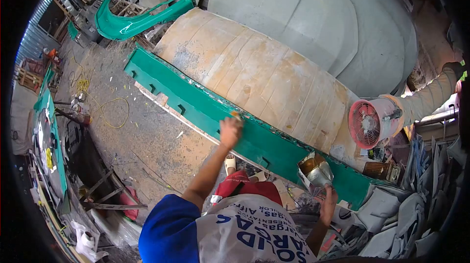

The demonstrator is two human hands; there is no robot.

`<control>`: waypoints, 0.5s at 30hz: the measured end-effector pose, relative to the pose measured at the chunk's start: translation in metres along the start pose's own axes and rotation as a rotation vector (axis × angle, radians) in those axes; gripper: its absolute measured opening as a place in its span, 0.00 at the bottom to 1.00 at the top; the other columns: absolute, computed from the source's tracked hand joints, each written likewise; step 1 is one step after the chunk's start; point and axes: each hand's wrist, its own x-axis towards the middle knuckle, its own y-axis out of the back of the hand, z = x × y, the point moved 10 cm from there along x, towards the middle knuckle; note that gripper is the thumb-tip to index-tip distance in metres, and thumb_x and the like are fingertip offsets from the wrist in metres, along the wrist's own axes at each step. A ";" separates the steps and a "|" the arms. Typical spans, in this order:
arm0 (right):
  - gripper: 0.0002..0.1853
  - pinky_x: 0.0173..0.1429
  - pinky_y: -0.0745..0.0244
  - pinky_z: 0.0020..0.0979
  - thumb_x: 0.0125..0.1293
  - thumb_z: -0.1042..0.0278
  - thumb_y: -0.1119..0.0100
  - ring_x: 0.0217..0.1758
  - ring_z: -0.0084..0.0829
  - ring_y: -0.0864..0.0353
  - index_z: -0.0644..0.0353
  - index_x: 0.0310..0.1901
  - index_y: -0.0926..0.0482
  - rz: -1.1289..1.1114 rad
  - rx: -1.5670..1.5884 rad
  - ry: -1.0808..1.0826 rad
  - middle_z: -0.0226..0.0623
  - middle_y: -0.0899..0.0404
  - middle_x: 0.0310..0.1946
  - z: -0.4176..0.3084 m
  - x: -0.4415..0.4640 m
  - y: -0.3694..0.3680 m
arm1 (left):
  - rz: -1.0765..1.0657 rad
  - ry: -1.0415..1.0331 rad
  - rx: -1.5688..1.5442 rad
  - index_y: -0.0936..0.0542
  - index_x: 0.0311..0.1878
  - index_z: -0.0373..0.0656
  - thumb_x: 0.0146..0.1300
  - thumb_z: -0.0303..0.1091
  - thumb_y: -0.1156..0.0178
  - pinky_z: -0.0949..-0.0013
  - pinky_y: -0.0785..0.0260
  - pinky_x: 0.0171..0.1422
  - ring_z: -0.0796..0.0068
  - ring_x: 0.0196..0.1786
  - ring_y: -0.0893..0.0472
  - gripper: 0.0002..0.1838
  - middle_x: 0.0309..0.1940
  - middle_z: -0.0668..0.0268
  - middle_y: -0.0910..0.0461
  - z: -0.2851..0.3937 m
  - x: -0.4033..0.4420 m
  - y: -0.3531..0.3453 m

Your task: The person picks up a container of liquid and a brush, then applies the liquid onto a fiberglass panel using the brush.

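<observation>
My left hand (pixel 231 131) is closed around a small thing with an orange-yellow end (pixel 236 115), too blurred to name. It is over the long green panel (pixel 196 100), near the panel's far edge. Close to my body on the right, my right hand (pixel 328 202) grips a silvery cut-open container (pixel 319 175) by its near end. Amber-brown liquid shows inside the container, which is tilted above the right part of the panel. Several dark slots or brackets line the panel's near side.
Beyond the panel lies a large tan curved mould (pixel 245 62), with big grey shells (pixel 313 23) behind it. A pink-rimmed fan with a duct (pixel 364 124) stands right. A curved green part (pixel 132 27) rests back left. A yellow cord (pixel 115 126) crosses the floor; stacked grey pieces (pixel 391 219) crowd the right.
</observation>
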 end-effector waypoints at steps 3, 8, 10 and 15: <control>0.26 0.37 0.20 0.34 0.61 0.49 0.36 0.35 0.26 0.25 0.60 0.53 0.28 0.025 0.012 0.011 0.34 0.26 0.40 0.002 -0.002 -0.009 | -0.021 -0.118 -0.157 0.16 0.47 0.57 0.58 0.32 0.40 0.54 0.39 0.48 0.61 0.49 0.28 0.14 0.41 0.69 0.22 0.072 -0.006 -0.002; 0.20 0.31 0.20 0.33 0.63 0.51 0.38 0.31 0.25 0.25 0.58 0.46 0.28 0.049 0.007 0.036 0.31 0.27 0.36 0.001 -0.010 -0.015 | -0.038 0.162 -0.710 0.14 0.44 0.54 0.60 0.26 0.39 0.55 0.35 0.53 0.61 0.44 0.22 0.12 0.38 0.66 0.16 -0.014 0.007 -0.023; 0.19 0.31 0.20 0.33 0.63 0.51 0.38 0.30 0.24 0.25 0.57 0.45 0.29 0.056 0.015 0.052 0.31 0.27 0.35 0.001 -0.014 -0.014 | 0.137 0.226 -0.732 0.14 0.37 0.50 0.60 0.25 0.39 0.58 0.31 0.55 0.59 0.42 0.17 0.08 0.39 0.63 0.14 -0.078 0.027 0.019; 0.16 0.32 0.19 0.31 0.64 0.52 0.38 0.26 0.21 0.26 0.55 0.41 0.27 0.112 0.024 0.056 0.27 0.27 0.31 0.018 -0.024 0.003 | 0.197 0.473 -0.260 0.14 0.38 0.47 0.62 0.31 0.39 0.55 0.35 0.55 0.60 0.47 0.22 0.05 0.38 0.62 0.17 -0.182 0.037 0.071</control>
